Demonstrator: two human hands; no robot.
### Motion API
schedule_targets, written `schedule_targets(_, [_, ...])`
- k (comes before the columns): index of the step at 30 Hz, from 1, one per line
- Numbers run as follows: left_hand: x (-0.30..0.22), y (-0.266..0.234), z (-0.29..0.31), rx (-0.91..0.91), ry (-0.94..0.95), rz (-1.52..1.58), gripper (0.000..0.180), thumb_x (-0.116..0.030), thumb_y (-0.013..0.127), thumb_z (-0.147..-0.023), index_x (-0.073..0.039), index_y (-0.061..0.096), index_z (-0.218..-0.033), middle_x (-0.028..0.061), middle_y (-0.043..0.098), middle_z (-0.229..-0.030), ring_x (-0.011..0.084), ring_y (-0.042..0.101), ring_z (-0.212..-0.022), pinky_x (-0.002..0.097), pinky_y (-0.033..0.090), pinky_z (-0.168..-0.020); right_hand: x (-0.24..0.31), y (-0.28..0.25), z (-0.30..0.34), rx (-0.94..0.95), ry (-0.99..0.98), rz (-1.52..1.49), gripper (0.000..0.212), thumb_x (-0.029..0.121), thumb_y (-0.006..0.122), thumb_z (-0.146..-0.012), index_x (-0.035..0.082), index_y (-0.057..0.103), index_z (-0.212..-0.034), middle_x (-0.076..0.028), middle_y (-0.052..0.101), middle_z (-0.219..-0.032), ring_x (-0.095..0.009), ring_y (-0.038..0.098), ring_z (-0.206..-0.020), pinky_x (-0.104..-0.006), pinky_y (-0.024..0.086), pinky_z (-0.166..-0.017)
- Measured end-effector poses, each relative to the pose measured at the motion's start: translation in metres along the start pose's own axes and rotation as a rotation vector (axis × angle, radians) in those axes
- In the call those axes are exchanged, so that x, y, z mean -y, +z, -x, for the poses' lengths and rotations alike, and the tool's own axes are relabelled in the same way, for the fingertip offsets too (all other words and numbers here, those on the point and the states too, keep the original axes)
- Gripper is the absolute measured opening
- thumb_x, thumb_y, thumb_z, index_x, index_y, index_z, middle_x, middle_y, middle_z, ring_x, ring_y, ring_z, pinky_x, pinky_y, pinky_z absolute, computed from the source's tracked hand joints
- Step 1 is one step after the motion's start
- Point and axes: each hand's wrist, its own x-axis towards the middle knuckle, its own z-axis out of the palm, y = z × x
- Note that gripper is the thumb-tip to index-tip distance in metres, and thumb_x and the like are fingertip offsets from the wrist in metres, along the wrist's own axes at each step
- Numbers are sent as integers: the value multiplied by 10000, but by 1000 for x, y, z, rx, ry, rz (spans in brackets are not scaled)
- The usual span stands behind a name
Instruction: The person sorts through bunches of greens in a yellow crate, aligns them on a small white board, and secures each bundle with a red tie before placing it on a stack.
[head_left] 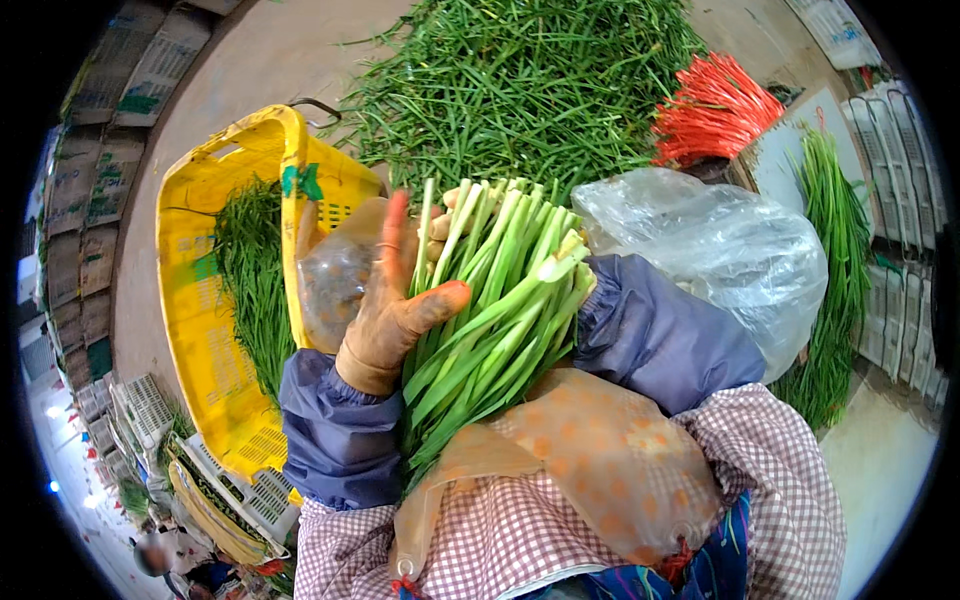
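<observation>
Stalks (pixel 500 290) lie gathered in a thick green bunch in front of our chest, above the lap, just right of our left hand (pixel 385 325). The relation that matters most, we judge, is this sideways one: the left palm stands close along the bunch's left flank, with the thumb reaching rightward over its front. We cannot tell whether that thumb presses on the greens or only passes in front of them. The long axis runs aslant, from the pale butt ends at the upper right down to the leafy part at the lower left, near our left sleeve (pixel 340 430).

Our right hand (pixel 440 230) is the one that has the bunch: it comes in from the right and is mostly hidden behind, with a few fingers curled round and showing at the far left edge. The fingers of the left hand are spread, the index pointing up and the thumb well apart from it, orange at their tips; nothing sits between them.

The stalks look fresh and moist, whitish to pale green at the butts and deeper green along the flat blades. Their ends are only roughly even; several at the right fold across the others at a different slant. We see no band around the visible part. Beyond them spreads a loose heap of greens (pixel 520 90), with a yellow crate (pixel 185 330) to the left.
</observation>
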Motion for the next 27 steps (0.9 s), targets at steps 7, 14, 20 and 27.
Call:
schedule_targets(7, [-3, 29, 5, 159, -387, 309, 858, -305, 761, -730, -48, 342, -1433, 116, 537, -1303, 225, 568, -1137, 359, 458, -986, 71, 34, 22, -292, -368, 904, 315, 347, 564, -947, 84, 608, -1114, -110, 676, -990, -178, 662, -886, -354, 559, -820])
schedule_targets(14, [2, 17, 3, 163, -466, 311, 774, -292, 750, -752, -31, 398, -1390, 118, 591, -1216, 204, 617, -1043, 341, 513, -903, 97, 111, 63, 371, -579, 2083, 287, 127, 679, -872, 56, 639, -1147, -89, 651, -1069, -194, 633, -949, -285, 501, -861])
schedule_targets(20, [0, 12, 8, 139, -478, 246, 697, -265, 747, -753, -14, 460, -1336, 105, 631, -1127, 193, 639, -968, 328, 523, -870, 85, 93, 50, 160, -643, 2068, 181, 176, 727, -821, 40, 663, -922, -106, 645, -876, -258, 620, -735, -328, 502, -612])
schedule_targets(27, [5, 7, 6, 169, -479, 327, 677, -221, 746, -775, -33, 450, -1354, 96, 628, -1143, 188, 636, -979, 329, 515, -876, 93, 114, 50, 493, -627, 2560, 306, 337, 714, -809, 60, 614, -893, -118, 611, -930, -299, 600, -795, -384, 481, -620])
